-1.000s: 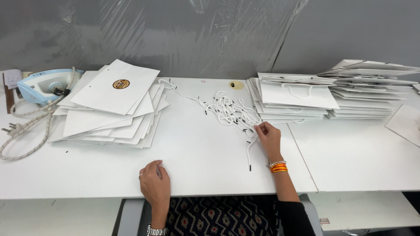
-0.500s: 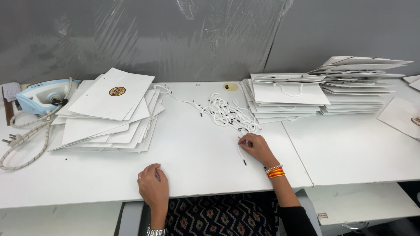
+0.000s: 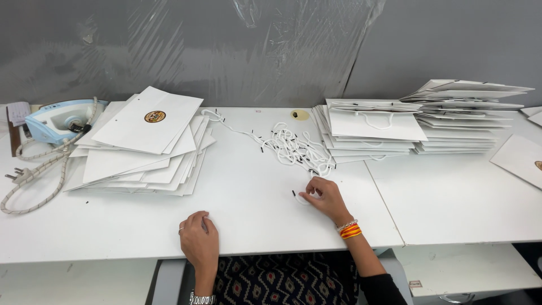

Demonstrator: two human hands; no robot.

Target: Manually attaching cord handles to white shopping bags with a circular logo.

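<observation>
1. Right hand (image 3: pixel 323 197) has pulled back from the edge of the cord pile (image 3: pixel 293 148) toward the near side of the bench (image 3: pixel 248 220); a second ago it was up against the pile.
2. It has a single white cord (image 3: pixel 301 199) with black tips pinched in curled fingers, so one piece looks separated from the tangle.
3. That cord lies on the bench just left of the hand, touching the fingertips; the pile sits beyond it, near.
4. Left hand (image 3: pixel 199 243) hasn't moved: flat near the front edge, loosely open, holding nothing.
5. Loose bag stack (image 3: pixel 144 141) well left; tidy bag stacks (image 3: pixel 375 127) right of the pile. Iron (image 3: pixel 59 120) far left.
</observation>
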